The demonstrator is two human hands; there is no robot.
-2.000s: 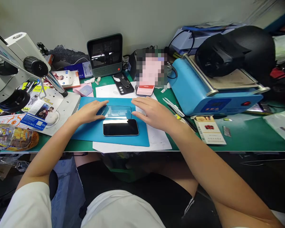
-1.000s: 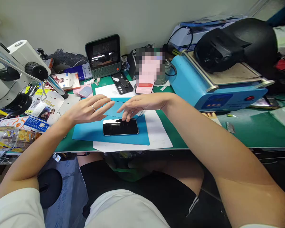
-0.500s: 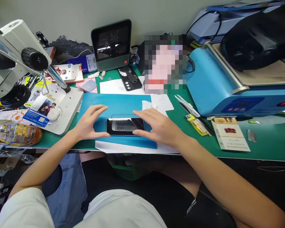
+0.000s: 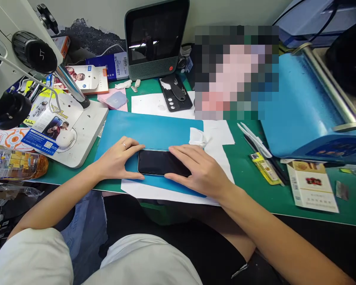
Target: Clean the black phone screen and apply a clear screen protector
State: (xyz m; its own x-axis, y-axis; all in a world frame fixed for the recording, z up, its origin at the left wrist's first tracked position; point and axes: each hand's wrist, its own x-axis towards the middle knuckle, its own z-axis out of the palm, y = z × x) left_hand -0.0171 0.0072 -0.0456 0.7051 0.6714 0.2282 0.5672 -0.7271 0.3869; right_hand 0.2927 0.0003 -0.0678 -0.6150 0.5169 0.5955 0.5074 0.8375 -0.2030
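Observation:
A smartphone [image 4: 157,162] with a black screen lies flat on the blue mat [image 4: 154,124]. A thin clear edge shows along its far side, like that of a glass screen protector [image 4: 156,149] lying on or just over the screen. My left hand [image 4: 121,159] grips the phone's left end, thumb at the near corner and fingers at the far one. Over the right part is my right hand [image 4: 200,168], its thumb and fingers at the two long edges. It hides the phone's right end. How far the glass touches the screen I cannot tell.
White paper [image 4: 178,194] sticks out under the mat; a crumpled wipe [image 4: 197,137] lies at its right. A microscope stand [image 4: 86,130] is left, a blue machine [image 4: 296,118] right. Behind are a dark phone back [image 4: 176,101] and a display [image 4: 157,35]. Tweezers [image 4: 255,138] and a cigarette box [image 4: 313,186] lie right.
The glass, seen before above and offset from the phone, has come down to line up with it. My left hand has closed in on the phone's left end. The view has shifted.

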